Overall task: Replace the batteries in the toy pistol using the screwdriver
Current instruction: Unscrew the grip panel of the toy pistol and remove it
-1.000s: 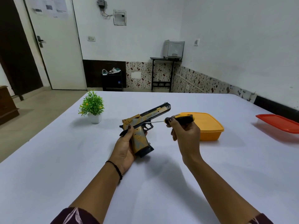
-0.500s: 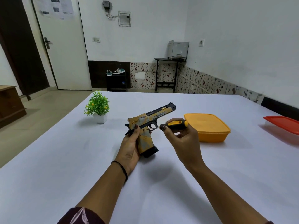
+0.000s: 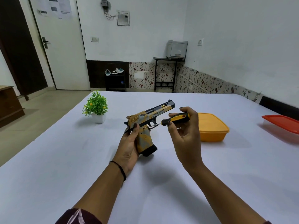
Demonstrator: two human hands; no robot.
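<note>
A yellow, grey and black toy pistol [image 3: 149, 117] is held above the white table, barrel pointing up and to the right. My left hand [image 3: 129, 146] grips its handle from the left, thumb on the frame. My right hand [image 3: 184, 131] pinches a screwdriver [image 3: 176, 118] with a black and yellow handle between thumb and fingers. The thin metal shaft runs left and its tip touches the pistol's side just above the grip, near the trigger. No batteries are visible.
A yellow lidded box [image 3: 213, 128] sits just right of my right hand. A red-lidded container [image 3: 281, 123] lies at the table's right edge. A small potted green plant [image 3: 96, 107] stands left of the pistol. The white table [image 3: 64, 167] spreads wide around my arms.
My right hand has brought the screwdriver closer, so its tip now rests on the pistol's side above the grip. The fingers have shifted along the handle. The pistol has stayed in my left hand.
</note>
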